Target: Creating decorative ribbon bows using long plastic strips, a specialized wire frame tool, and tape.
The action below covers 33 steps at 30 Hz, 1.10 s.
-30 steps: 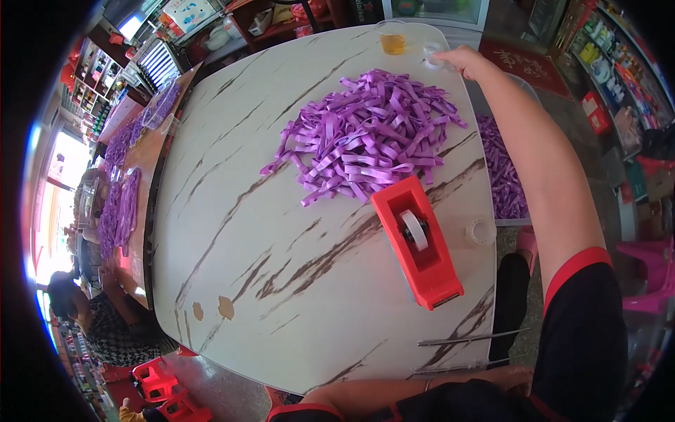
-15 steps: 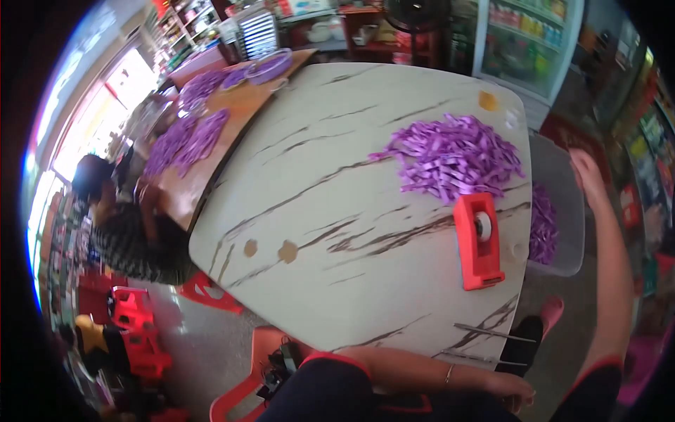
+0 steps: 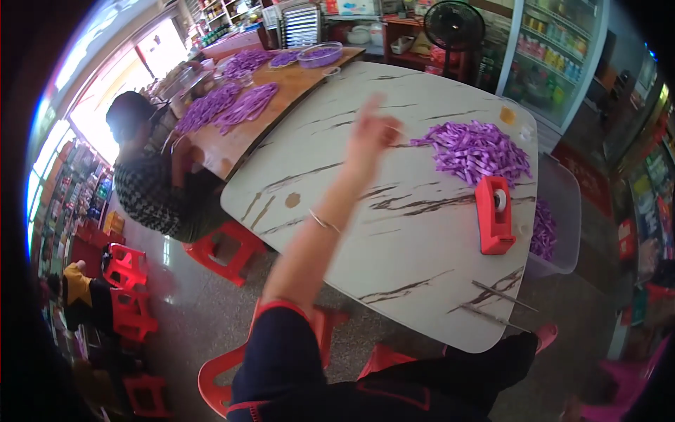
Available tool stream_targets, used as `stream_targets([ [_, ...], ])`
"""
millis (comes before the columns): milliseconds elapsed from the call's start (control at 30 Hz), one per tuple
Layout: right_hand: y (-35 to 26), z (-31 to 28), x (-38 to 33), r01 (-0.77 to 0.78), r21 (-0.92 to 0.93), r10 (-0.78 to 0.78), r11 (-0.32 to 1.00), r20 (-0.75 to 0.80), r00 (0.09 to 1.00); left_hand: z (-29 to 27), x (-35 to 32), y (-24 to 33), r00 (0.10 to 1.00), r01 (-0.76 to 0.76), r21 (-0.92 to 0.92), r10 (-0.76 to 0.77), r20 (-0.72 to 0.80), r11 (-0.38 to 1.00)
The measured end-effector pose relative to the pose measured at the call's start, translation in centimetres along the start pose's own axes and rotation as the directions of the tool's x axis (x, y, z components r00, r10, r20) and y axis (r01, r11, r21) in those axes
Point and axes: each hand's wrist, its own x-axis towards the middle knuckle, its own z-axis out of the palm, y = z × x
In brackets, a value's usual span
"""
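My left hand [image 3: 371, 137] is stretched out over the white marbled table [image 3: 351, 264], somewhat blurred. Its fingers look apart, one pointing away, and I see nothing held in them. Just right of it lies a heap of purple ribbon-like strips [image 3: 481, 153]. A red tape dispenser [image 3: 495, 216] with a white roll stands at the near side of that heap. Two thin metal rods [image 3: 505, 296] rest by the table's near right corner, their ends past the edge. My right hand is out of the picture.
A translucent bin [image 3: 562, 239] with more purple strips stands beyond the right edge. At left, a seated person [image 3: 151, 176] works at a wooden table [image 3: 232, 144] bearing purple strips and a round purple basket [image 3: 320, 56]. Red stools [image 3: 228, 250] stand on the floor near the left side.
My left hand has swung up from the near edge and out over the table. My right arm, earlier reaching to the bin, has left the picture. The view has shifted left.
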Motion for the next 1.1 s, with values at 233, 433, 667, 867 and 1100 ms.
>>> stream_targets([
  [233, -14.6, 2.5, -11.5, -0.384, 0.127, 0.113, 0.915, 0.831, 0.545, -24.6, -0.1, 6.8, 0.709, 0.315, 0.142, -0.134, -0.692, 0.938],
  [433, -17.9, 3.0, -6.6, -0.408, 0.226, 0.04, 0.885, 0.835, 0.548, -25.6, -1.4, 6.8, 0.702, 0.381, 0.114, -0.207, -0.681, 0.918],
  [667, -19.4, 4.8, 1.9, -0.361, 0.372, -0.113, 0.855, 0.814, 0.57, -29.3, -2.7, 8.2, 0.764, 0.614, 0.091, -0.562, -0.315, 0.784],
  [867, -23.4, 2.0, 7.4, -0.396, 0.47, -0.196, 0.789, 0.803, 0.562, -26.2, -4.5, 6.5, 0.733, 0.599, 0.113, -0.486, -0.476, 0.792],
  [1100, -27.3, -4.4, 13.9, -0.651, 0.593, -0.242, 0.473, 0.798, 0.552, -24.9, -5.7, 5.9, 0.656, 0.459, 0.11, -0.253, -0.711, 0.881],
])
